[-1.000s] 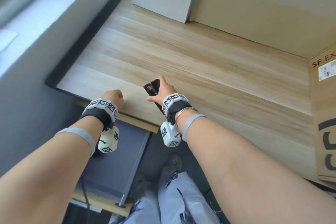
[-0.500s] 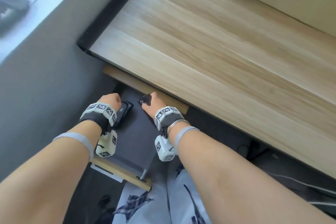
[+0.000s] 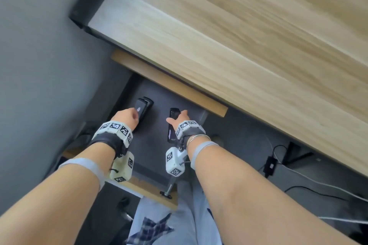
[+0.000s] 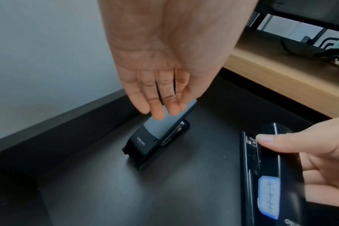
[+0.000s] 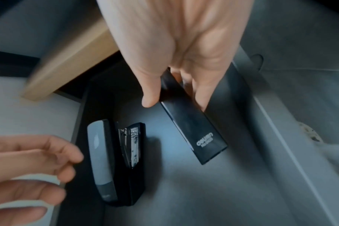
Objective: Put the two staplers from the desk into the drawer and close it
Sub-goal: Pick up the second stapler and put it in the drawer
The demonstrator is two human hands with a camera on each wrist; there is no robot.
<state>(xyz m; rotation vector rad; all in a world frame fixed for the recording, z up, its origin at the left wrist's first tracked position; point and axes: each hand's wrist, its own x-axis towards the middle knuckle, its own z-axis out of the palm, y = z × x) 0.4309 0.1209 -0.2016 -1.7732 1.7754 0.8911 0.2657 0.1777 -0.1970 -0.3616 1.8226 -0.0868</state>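
The dark grey drawer (image 3: 151,157) stands pulled out under the wooden desk (image 3: 239,45). A grey-topped stapler (image 3: 143,108) lies on its side at the drawer's left (image 5: 114,165). My left hand (image 3: 127,117) hovers just behind it with relaxed fingers (image 4: 159,113) and holds nothing. A long black stapler (image 3: 172,125) is low over the drawer floor on the right. My right hand (image 3: 178,118) pinches this black stapler (image 5: 192,130) between thumb and fingers (image 5: 201,97). Whether it touches the floor I cannot tell.
The desk's wooden apron (image 3: 169,83) overhangs the back of the drawer. The drawer's wooden front (image 3: 151,191) is just before my legs (image 3: 179,215). A grey wall (image 3: 39,65) runs along the left. Cables and a power adapter (image 3: 269,166) lie on the floor to the right.
Both hands came down from the desk edge into the drawer with the staplers. The left hand has let go of the grey-topped stapler, which now lies on the drawer floor.
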